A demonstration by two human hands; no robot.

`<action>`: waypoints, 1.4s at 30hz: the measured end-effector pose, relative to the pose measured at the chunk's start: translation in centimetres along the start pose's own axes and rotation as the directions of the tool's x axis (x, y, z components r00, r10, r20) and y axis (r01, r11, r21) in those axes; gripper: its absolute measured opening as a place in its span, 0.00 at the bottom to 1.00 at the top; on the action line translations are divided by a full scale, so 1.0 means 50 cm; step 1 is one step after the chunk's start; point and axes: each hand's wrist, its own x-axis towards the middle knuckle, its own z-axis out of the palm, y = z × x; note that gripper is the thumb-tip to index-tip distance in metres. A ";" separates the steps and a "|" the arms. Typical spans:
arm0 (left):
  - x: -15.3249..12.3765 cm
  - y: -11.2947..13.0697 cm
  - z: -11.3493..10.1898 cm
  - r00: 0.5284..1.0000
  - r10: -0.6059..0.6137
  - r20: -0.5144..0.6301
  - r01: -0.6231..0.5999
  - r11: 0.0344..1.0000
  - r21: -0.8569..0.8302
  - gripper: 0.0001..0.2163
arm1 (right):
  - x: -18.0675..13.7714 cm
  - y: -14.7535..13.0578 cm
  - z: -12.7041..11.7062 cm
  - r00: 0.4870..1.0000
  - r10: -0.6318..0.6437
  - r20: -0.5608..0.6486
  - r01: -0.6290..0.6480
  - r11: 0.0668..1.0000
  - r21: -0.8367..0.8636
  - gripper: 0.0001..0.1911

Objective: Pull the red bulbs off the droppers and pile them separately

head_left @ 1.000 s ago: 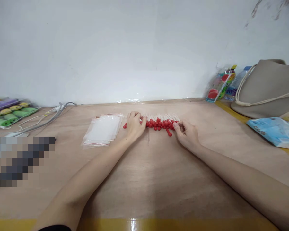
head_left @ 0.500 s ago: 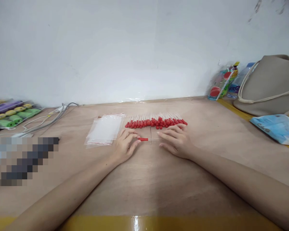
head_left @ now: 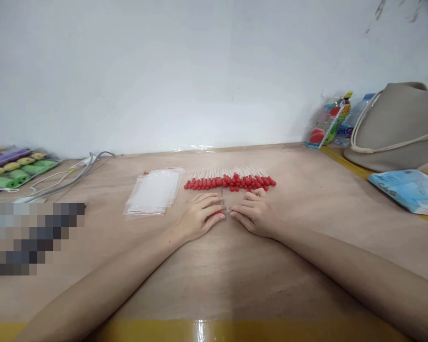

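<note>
While one red-bulbed piece with a thin, clear stem (head_left: 219, 212) is held low over the middle of the tabletop, its bulb is almost wholly covered by the bare left hand (head_left: 201, 216), by whose thumb and fingers it is grasped, as shown in the head view. The bare right hand (head_left: 258, 214) is brought up opposite, its fingertips bunched at the stem; whether the stem is actually gripped cannot be told. Behind both hands, a row of similar red-bulbed pieces (head_left: 207, 183) is laid out, stems toward the wall. Side-by-side order appears to be reached at the left of the row, whereas bulbs are heaped at its centre and right. A thin, clear rod (head_left: 221, 195) is seen lying crosswise between row and hands. The stack of flat, transparent plastic bags with red edge lines (head_left: 153, 191) is judged unused so far, no red being seen inside.

The work is carried on a brown, wood-grained tabletop (head_left: 207, 270), edged with yellow tape (head_left: 157, 330) and backed by a plain white wall (head_left: 199, 71). Grey and white cables (head_left: 74, 175) are placed at left; a beige drawstring bag (head_left: 399, 126) and a blue-and-white packet (head_left: 403, 192) at right.
</note>
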 end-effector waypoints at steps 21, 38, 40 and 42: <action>-0.003 0.011 -0.011 0.982 -0.050 0.185 0.062 0.996 -0.059 0.12 | -0.016 0.002 0.003 0.981 -0.189 -0.042 0.188 0.982 -0.014 0.08; -0.006 0.019 -0.019 0.983 0.002 0.182 0.010 0.998 -0.068 0.10 | -0.021 -0.002 -0.027 0.944 -0.310 -0.112 0.309 0.951 -0.027 0.10; -0.007 0.019 -0.020 0.984 0.019 0.178 -0.007 0.997 -0.072 0.09 | -0.025 0.001 -0.028 0.940 -0.322 -0.111 0.322 0.947 -0.013 0.11; -0.011 0.016 -0.023 0.986 0.026 0.163 -0.013 0.997 -0.078 0.08 | -0.030 0.009 -0.030 0.937 -0.329 -0.118 0.332 0.943 0.012 0.13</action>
